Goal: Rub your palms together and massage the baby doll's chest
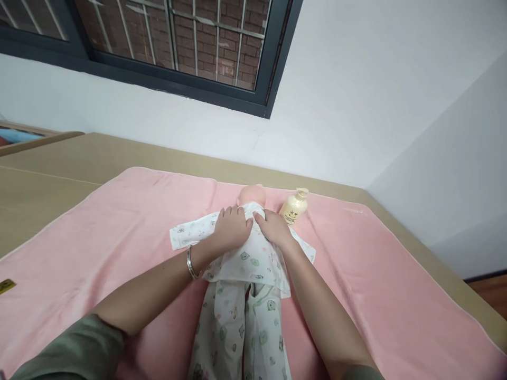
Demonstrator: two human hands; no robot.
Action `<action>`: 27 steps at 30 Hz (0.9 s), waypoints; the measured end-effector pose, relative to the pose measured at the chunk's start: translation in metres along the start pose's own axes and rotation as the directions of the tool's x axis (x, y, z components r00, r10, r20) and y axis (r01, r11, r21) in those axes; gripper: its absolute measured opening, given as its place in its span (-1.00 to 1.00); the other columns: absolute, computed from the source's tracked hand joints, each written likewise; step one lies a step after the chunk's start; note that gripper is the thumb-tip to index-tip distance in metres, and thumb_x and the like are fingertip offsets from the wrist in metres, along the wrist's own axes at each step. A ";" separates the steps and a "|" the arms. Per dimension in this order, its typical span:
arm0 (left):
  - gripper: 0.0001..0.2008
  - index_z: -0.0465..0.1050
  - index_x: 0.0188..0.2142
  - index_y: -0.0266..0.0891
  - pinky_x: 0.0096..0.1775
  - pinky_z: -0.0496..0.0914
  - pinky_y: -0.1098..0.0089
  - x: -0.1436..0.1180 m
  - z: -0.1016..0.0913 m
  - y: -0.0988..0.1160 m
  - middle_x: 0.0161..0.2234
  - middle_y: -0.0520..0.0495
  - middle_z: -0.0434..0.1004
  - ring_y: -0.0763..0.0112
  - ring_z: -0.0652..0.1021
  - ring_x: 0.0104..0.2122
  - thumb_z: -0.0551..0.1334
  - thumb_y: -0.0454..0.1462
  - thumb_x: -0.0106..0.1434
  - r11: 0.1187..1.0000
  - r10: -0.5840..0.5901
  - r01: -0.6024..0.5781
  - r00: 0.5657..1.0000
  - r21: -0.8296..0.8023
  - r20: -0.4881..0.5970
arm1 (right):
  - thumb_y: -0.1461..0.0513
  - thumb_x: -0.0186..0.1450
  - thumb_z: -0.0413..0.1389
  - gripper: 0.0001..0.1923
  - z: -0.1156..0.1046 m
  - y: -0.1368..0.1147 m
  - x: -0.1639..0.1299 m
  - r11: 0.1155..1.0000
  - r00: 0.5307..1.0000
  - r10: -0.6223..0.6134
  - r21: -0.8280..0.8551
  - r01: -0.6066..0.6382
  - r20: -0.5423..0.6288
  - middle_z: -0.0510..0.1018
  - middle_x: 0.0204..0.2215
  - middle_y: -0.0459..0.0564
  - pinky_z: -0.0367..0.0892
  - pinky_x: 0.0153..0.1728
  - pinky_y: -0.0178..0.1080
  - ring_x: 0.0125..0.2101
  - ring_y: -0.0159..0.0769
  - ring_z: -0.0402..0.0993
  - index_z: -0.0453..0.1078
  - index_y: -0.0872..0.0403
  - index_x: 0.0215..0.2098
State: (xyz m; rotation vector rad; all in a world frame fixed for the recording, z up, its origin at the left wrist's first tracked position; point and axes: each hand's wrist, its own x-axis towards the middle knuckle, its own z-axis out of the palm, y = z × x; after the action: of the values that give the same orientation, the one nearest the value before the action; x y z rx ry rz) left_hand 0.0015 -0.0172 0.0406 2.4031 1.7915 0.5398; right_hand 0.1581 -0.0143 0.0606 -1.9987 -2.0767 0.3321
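Observation:
A baby doll (252,196) lies on its back on a pink mat (150,211), its head toward the wall. It wears a white printed shirt (245,261) and matching pants (229,316); the sleeves stretch out to both sides. My left hand (233,229), with a silver bangle at the wrist, lies flat over the shirt's upper left, fingers extended. My right hand (274,227) has its thumb and fingers closed on the shirt near the collar at the upper right. The doll's face and arms cannot be made out.
A cream pump bottle (293,207) stands on the mat just right of the doll's head. The mat covers a wooden table (51,184) set against a white wall (336,105) below a dark-framed window (178,79). A yellow label (7,285) shows at the left.

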 end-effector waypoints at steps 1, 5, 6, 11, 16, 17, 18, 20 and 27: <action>-0.58 0.42 0.05 -0.37 0.18 0.26 0.04 0.004 0.000 -0.002 0.05 -0.37 0.55 -0.03 0.49 0.11 -0.03 -0.15 0.43 1.000 -0.006 0.006 1.000 -0.025 0.025 | -0.05 0.50 -0.22 -0.41 0.000 -0.005 -0.003 0.999 1.000 -0.004 -0.034 0.004 -0.017 0.58 0.05 0.25 0.20 0.08 -0.09 0.08 0.02 0.46 0.46 0.17 0.04; -0.57 0.43 0.01 -0.33 0.11 0.31 0.10 0.018 -0.002 -0.012 0.01 -0.33 0.59 0.01 0.54 0.05 -0.04 -0.10 0.42 0.995 -0.008 0.019 0.994 -0.095 0.109 | 0.09 0.52 -0.20 -0.51 0.002 -0.025 -0.018 0.990 0.997 -0.030 -0.137 0.019 -0.076 0.53 0.10 0.32 0.17 0.12 -0.08 0.12 0.01 0.41 0.42 0.23 0.08; -0.57 0.44 0.01 -0.32 0.10 0.32 0.11 0.020 -0.003 -0.013 0.01 -0.32 0.59 0.02 0.55 0.04 -0.04 -0.10 0.41 0.995 -0.005 0.018 0.992 -0.101 0.123 | 0.11 0.52 -0.20 -0.52 0.003 -0.028 -0.020 0.988 0.995 -0.041 -0.150 0.028 -0.088 0.52 0.11 0.33 0.17 0.12 -0.08 0.13 0.02 0.40 0.41 0.24 0.09; -0.54 0.44 0.02 -0.32 0.09 0.33 0.11 0.020 -0.005 -0.013 0.02 -0.32 0.59 0.01 0.55 0.04 -0.03 -0.07 0.40 0.995 -0.020 0.032 0.991 -0.091 0.129 | 0.12 0.51 -0.17 -0.55 0.002 -0.024 -0.015 0.993 0.995 -0.055 -0.113 0.046 -0.078 0.57 0.04 0.28 0.20 0.06 -0.13 0.07 -0.01 0.45 0.44 0.21 0.05; -0.55 0.44 0.03 -0.36 0.14 0.29 0.07 0.018 -0.003 -0.008 0.03 -0.35 0.58 -0.01 0.53 0.07 -0.01 -0.09 0.41 0.997 -0.039 0.045 0.995 -0.064 0.091 | 0.01 0.51 -0.17 -0.52 0.000 -0.009 -0.001 1.000 0.999 -0.027 -0.006 0.027 -0.026 0.62 -0.04 0.18 0.25 -0.05 -0.19 -0.05 -0.07 0.52 0.48 0.12 -0.05; -0.55 0.44 0.04 -0.36 0.13 0.30 0.07 0.018 -0.003 -0.008 0.03 -0.35 0.58 -0.02 0.53 0.06 -0.01 -0.09 0.41 0.997 -0.038 0.044 0.995 -0.067 0.090 | 0.01 0.50 -0.17 -0.52 0.001 -0.007 0.001 0.999 0.999 -0.032 -0.001 0.032 -0.034 0.62 -0.05 0.17 0.25 -0.05 -0.20 -0.05 -0.08 0.52 0.48 0.12 -0.06; -0.55 0.45 0.04 -0.35 0.11 0.32 0.07 0.018 -0.004 -0.009 0.03 -0.35 0.58 -0.02 0.54 0.05 -0.01 -0.09 0.40 0.996 -0.037 0.044 0.995 -0.072 0.092 | 0.01 0.50 -0.17 -0.52 0.002 -0.006 0.001 0.999 0.998 -0.035 -0.004 0.035 -0.044 0.62 -0.05 0.17 0.24 -0.05 -0.20 -0.05 -0.08 0.52 0.48 0.12 -0.06; -0.54 0.45 0.03 -0.35 0.08 0.34 0.08 0.020 -0.004 -0.010 0.03 -0.34 0.58 -0.04 0.54 0.04 0.00 -0.08 0.40 0.995 -0.036 0.045 0.994 -0.085 0.103 | 0.02 0.50 -0.16 -0.52 0.004 -0.006 0.002 0.999 0.998 -0.035 -0.015 0.034 -0.056 0.62 -0.04 0.17 0.24 -0.05 -0.20 -0.04 -0.08 0.52 0.48 0.12 -0.05; -0.55 0.47 0.01 -0.33 0.09 0.34 0.08 0.027 -0.005 -0.014 0.03 -0.33 0.58 -0.05 0.53 0.06 0.01 -0.07 0.38 0.990 -0.035 0.051 0.992 -0.130 0.119 | 0.03 0.50 -0.16 -0.51 0.006 -0.006 0.009 0.999 0.997 -0.039 -0.005 0.039 -0.062 0.61 -0.02 0.17 0.24 -0.04 -0.21 0.00 -0.08 0.50 0.48 0.14 -0.01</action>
State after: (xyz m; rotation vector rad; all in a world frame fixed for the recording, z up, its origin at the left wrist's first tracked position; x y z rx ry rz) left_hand -0.0065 0.0121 0.0472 2.2538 1.6995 0.4869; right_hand 0.1504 -0.0056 0.0569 -1.9430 -2.0769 0.2556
